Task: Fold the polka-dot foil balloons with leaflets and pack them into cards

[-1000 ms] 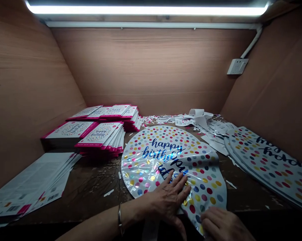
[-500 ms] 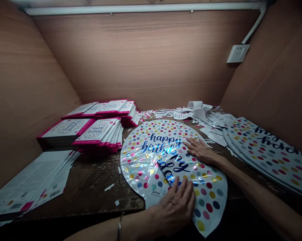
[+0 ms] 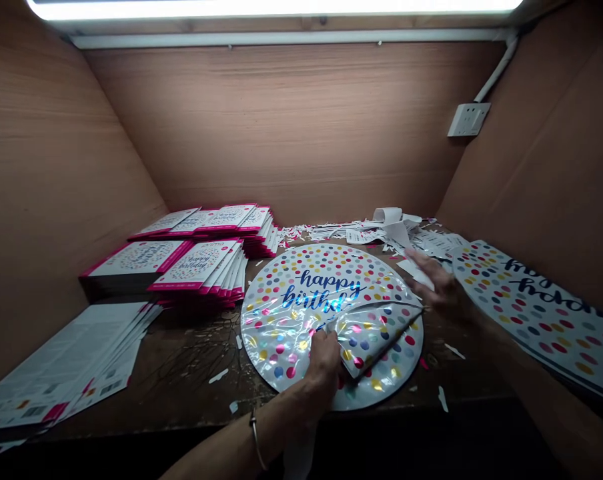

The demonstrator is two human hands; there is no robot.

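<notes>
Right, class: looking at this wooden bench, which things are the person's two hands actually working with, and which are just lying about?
Being handled:
round white foil balloon with coloured dots
left hand
right hand

Lying about:
pink-edged white card stacks
white printed leaflets
more dotted foil balloons
torn white paper scraps

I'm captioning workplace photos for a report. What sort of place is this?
Likely a small packing booth for party balloons: wood-panelled walls, stacks of pink-edged birthday packets, a polka-dot foil balloon on the workbench, and paper scraps nearby.
</notes>
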